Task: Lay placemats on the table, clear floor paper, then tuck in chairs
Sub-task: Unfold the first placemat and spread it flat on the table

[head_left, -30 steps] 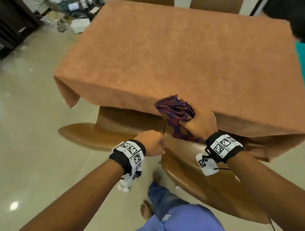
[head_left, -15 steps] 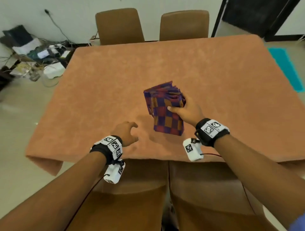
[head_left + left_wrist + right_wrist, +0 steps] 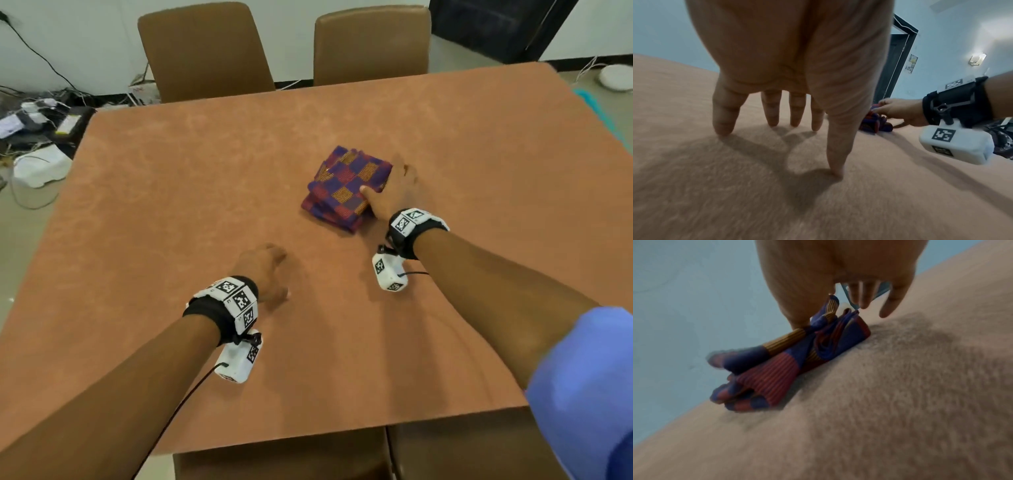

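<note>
A folded stack of purple, red and orange checked placemats (image 3: 346, 186) lies on the brown-covered table (image 3: 205, 171), right of centre. My right hand (image 3: 394, 192) is at the stack's right edge, its thumb on the top mat. In the right wrist view the thumb (image 3: 795, 305) touches the placemats (image 3: 781, 363) while the other fingers (image 3: 890, 305) hang straight beside them, holding nothing. My left hand (image 3: 265, 270) is nearer to me, with nothing in it. Its spread fingertips (image 3: 723, 128) touch the tablecloth (image 3: 735, 194). The left wrist view shows the right hand (image 3: 898, 110) at the placemats (image 3: 875, 123).
Two brown chairs (image 3: 205, 48) (image 3: 371, 44) stand at the table's far side, and two more (image 3: 281, 459) (image 3: 462, 445) at the near edge below my arms. Cables, papers and devices (image 3: 37, 120) litter the floor at the left. A white round object (image 3: 616, 77) lies at the far right.
My right hand lifted the placemat stack from beside the near chairs, set it on the table and loosened its grip. My left hand moved onto the tablecloth.
</note>
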Demonstrator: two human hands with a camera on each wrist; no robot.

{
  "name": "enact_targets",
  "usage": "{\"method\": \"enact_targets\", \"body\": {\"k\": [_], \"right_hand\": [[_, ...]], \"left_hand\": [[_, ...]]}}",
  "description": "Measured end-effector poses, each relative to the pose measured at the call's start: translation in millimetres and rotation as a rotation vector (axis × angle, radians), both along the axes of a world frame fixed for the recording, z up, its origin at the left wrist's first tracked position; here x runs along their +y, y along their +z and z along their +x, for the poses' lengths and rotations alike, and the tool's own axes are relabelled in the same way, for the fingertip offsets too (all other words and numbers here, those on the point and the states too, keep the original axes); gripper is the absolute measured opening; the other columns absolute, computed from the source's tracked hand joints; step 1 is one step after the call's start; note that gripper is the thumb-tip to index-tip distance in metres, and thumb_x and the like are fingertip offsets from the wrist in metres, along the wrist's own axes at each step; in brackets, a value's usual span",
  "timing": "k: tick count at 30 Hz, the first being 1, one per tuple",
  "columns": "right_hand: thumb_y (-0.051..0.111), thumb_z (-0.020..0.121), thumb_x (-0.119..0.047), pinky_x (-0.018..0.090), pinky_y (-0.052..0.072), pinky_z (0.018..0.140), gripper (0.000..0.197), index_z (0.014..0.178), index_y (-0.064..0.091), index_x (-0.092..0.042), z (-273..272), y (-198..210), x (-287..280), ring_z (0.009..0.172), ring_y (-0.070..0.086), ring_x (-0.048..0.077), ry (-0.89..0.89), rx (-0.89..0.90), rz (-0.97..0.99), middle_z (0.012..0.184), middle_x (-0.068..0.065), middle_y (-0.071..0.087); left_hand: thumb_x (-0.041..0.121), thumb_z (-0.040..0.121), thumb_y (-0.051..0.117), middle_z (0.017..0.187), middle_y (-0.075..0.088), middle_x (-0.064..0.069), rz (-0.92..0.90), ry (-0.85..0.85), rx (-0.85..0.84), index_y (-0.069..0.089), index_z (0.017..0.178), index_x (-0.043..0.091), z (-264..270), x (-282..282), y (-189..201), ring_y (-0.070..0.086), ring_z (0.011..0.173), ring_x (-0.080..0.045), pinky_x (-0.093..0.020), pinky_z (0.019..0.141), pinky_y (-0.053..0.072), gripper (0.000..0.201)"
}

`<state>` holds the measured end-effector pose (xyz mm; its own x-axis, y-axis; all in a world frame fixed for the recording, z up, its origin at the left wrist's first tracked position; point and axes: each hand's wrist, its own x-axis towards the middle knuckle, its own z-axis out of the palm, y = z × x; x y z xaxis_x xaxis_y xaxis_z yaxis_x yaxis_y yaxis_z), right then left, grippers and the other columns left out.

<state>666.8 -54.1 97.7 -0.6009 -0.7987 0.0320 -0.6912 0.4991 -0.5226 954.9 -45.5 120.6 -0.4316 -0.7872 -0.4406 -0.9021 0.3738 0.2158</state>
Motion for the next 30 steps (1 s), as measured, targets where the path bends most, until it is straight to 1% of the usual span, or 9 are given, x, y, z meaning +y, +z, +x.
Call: {"method": "enact_targets", "body": {"k": [4,6,10,13,16,21,23,26,30], "right_hand": [[0.056,0.080,-0.059,0.046,0.045,0.089,0.053,0.119,0.060,-0.024,11.6,5.3,4.0,0.108,0.053,0.031,0.292,0.309,-0.157,0.119,0.007,0.058],[0.048,0.081,-0.069,0.041,0.043,0.079,0.053,0.104,0.067,-0.024,19.5,7.1,8.3,0.092,0.057,0.027,0.415,0.371,-0.122,0.101,0.003,0.064],[0.042,0.079,-0.077,0.035,0.040,0.071,0.067,0.116,0.064,-0.026,27.8,7.1,13.8,0.087,0.059,0.025,0.560,0.510,0.019,0.104,0.001,0.065],[0.044,0.085,-0.061,0.032,0.039,0.063,0.051,0.113,0.065,-0.025,32.8,6.4,14.2,0.082,0.061,0.027,0.595,0.561,0.042,0.100,0.003,0.063],[0.041,0.092,-0.038,0.032,0.042,0.061,0.035,0.105,0.067,-0.020,40.7,12.7,13.8,0.084,0.062,0.028,0.539,0.461,0.019,0.096,0.003,0.063],[0.045,0.092,-0.021,0.039,0.045,0.079,0.026,0.106,0.065,-0.012,36.4,45.7,16.3,0.096,0.059,0.033,0.423,0.147,-0.164,0.104,0.012,0.065],[0.046,0.092,-0.018,0.031,0.041,0.080,0.028,0.111,0.066,-0.014,27.1,69.7,20.5,0.095,0.058,0.024,0.409,0.074,-0.266,0.103,0.007,0.066],[0.045,0.097,-0.013,0.017,0.032,0.067,0.020,0.106,0.063,-0.009,18.9,113.4,32.8,0.075,0.050,0.011,0.471,-0.098,-0.280,0.083,-0.002,0.059],[0.042,0.100,-0.017,0.031,0.036,0.075,0.017,0.097,0.055,-0.006,30.9,161.9,55.1,0.083,0.051,0.020,0.638,-0.200,-0.228,0.087,0.002,0.056]], "left_hand": [[0.044,0.062,0.084,0.142,0.043,0.001,-0.052,-0.028,0.001,0.048,0.136,0.022,4.3,0.5,-7.4,0.045,0.126,-0.029,-0.039,0.106,0.040,0.085],[0.041,0.062,0.085,0.144,0.042,0.001,-0.046,-0.007,0.002,0.047,0.137,0.022,2.6,1.9,-5.8,0.042,0.129,-0.029,-0.041,0.108,0.039,0.086],[0.035,0.061,0.087,0.143,0.043,0.003,-0.026,0.040,0.012,0.048,0.137,0.022,-0.9,5.2,0.4,0.041,0.129,-0.030,-0.042,0.107,0.040,0.086],[0.034,0.060,0.088,0.142,0.044,0.003,-0.018,0.052,0.022,0.049,0.136,0.022,-1.1,7.2,3.4,0.042,0.128,-0.030,-0.042,0.106,0.040,0.086],[0.033,0.061,0.087,0.143,0.042,0.002,-0.003,0.058,0.025,0.048,0.137,0.021,-1.3,8.0,6.2,0.040,0.129,-0.031,-0.040,0.107,0.039,0.086],[0.036,0.066,0.082,0.144,0.043,0.001,0.017,0.071,0.075,0.043,0.139,0.021,3.7,17.6,13.0,0.045,0.127,-0.029,-0.039,0.105,0.040,0.084],[0.031,0.074,0.077,0.145,0.044,-0.003,0.011,0.161,0.170,0.039,0.142,0.020,7.3,27.5,20.2,0.046,0.128,-0.027,-0.036,0.105,0.038,0.079],[0.026,0.081,0.071,0.144,0.044,-0.009,-0.070,0.247,0.346,0.037,0.143,0.017,18.2,41.3,36.8,0.045,0.130,-0.028,-0.037,0.104,0.036,0.072],[0.023,0.077,0.076,0.148,0.038,-0.010,-0.160,0.335,0.553,0.026,0.147,0.017,32.2,64.2,74.5,0.040,0.134,-0.027,-0.038,0.106,0.034,0.086]]}}
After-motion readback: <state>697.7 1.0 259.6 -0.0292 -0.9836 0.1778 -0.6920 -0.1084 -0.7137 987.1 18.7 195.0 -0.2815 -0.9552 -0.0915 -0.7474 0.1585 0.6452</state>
